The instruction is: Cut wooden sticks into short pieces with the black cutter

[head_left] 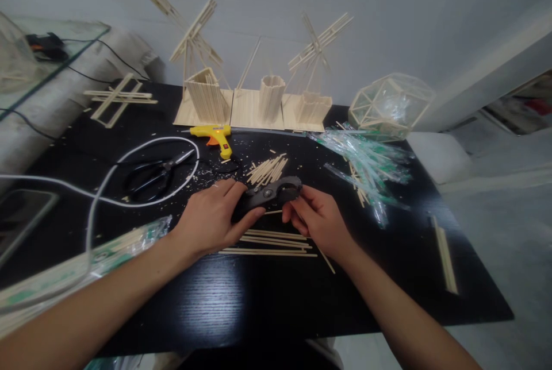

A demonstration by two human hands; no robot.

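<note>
My left hand (pixel 215 212) is closed around the handles of a dark hand cutter (pixel 269 192) with a curved jaw that points right. Pinched in my right hand (pixel 317 218), beside that jaw, is a thin wooden stick (pixel 328 262), whose lower end sticks out below the palm. Fingers hide the stick's middle. Several long wooden sticks (pixel 276 241) lie on the black table (pixel 276 307) just below my hands. Beyond the cutter is a pile of short cut sticks (pixel 267 170).
A yellow glue gun (pixel 218 135), pliers (pixel 166 172) and a looped white cable (pixel 129 151) lie left of centre. Stick-built windmill models (pixel 204 97) line the back. Clear plastic wrappers (pixel 371 157) lie right, a stick pack (pixel 125 249) left, and loose sticks (pixel 444 258) near the right edge.
</note>
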